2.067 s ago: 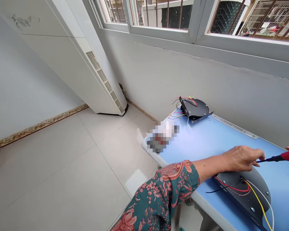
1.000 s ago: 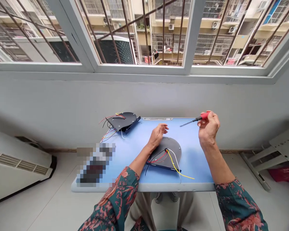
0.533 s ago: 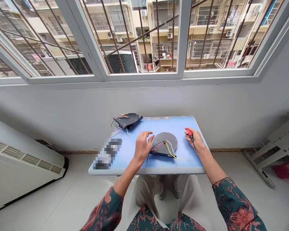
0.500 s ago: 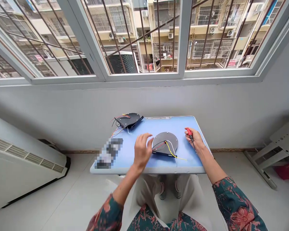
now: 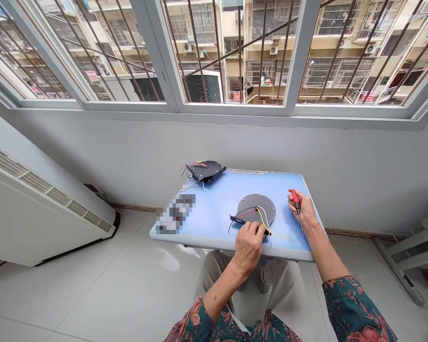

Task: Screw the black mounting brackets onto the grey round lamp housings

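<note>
A flat black round housing (image 5: pixel 256 205) with one straight side lies on the table in front of me. Black, red, white and yellow wires (image 5: pixel 262 218) come out of its top. At its straight near edge, my left hand (image 5: pixel 248 244) has its fingers bent together over the rim, gripping it; the fingertips are partly hidden. Off to the right, above the table and apart from the housing, my right hand (image 5: pixel 305 211) is closed around a red-handled screwdriver (image 5: pixel 295 196). Its thin metal shaft points down toward my wrist.
A second black housing with wires (image 5: pixel 209 170) sits at the back left of the blue table (image 5: pixel 214 209). In front of it is a blurred-out patch (image 5: pixel 176 213). The wall and barred window stand behind; a white appliance (image 5: pixel 50 190) is on the left.
My left hand has come from beside the housing's left side to its near edge and closed there. The screwdriver stays in my right hand. The view has swung left.
</note>
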Demonstrator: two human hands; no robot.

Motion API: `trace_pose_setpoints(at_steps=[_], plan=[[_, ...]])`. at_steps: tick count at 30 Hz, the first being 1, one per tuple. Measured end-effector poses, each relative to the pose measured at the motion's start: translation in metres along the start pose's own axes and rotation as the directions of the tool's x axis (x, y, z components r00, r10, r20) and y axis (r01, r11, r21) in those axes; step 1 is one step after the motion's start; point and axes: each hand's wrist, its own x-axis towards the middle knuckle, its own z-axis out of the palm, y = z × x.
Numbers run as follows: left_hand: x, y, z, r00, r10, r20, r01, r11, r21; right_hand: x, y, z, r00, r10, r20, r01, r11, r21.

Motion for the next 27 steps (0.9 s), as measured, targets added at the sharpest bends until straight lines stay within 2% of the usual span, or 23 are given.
trace_pose_setpoints(at_steps=[4,9,13,17,19,21,25,27], plan=[[-0.011,-0.009,-0.013,1.000,0.022,-0.017,-0.022,0.999,-0.037,-0.003,0.000,0.001,0.999,-0.029,0.013,0.029,1.000,-0.006],[-0.029,-0.032,-0.028,0.994,0.101,-0.038,-0.104,0.990,-0.096,-0.006,0.001,0.004,0.993,-0.121,-0.011,0.121,0.992,-0.039],[-0.034,-0.047,-0.030,0.984,0.158,-0.082,-0.164,0.983,-0.076,-0.009,0.003,0.009,0.963,-0.264,-0.062,0.257,0.961,-0.102],[-0.034,-0.053,-0.029,0.991,0.131,-0.035,-0.133,0.989,-0.061,-0.014,0.000,0.025,0.924,-0.376,-0.073,0.359,0.916,-0.179],[-0.033,-0.054,-0.029,0.992,0.126,-0.019,-0.127,0.990,-0.061,-0.019,-0.006,0.038,0.876,-0.478,-0.065,0.455,0.863,-0.219],[-0.032,-0.055,-0.030,0.992,0.126,-0.007,-0.126,0.989,-0.072,-0.022,-0.014,0.052,0.798,-0.602,-0.038,0.572,0.775,-0.268],[-0.029,-0.056,-0.030,0.996,0.093,-0.008,-0.094,0.991,-0.096,-0.021,-0.023,0.076,0.592,-0.802,0.086,0.733,0.490,-0.472],[-0.028,-0.057,-0.028,0.996,0.084,-0.026,-0.087,0.991,-0.102,-0.018,-0.020,0.081,0.545,-0.821,0.172,0.729,0.363,-0.580]])
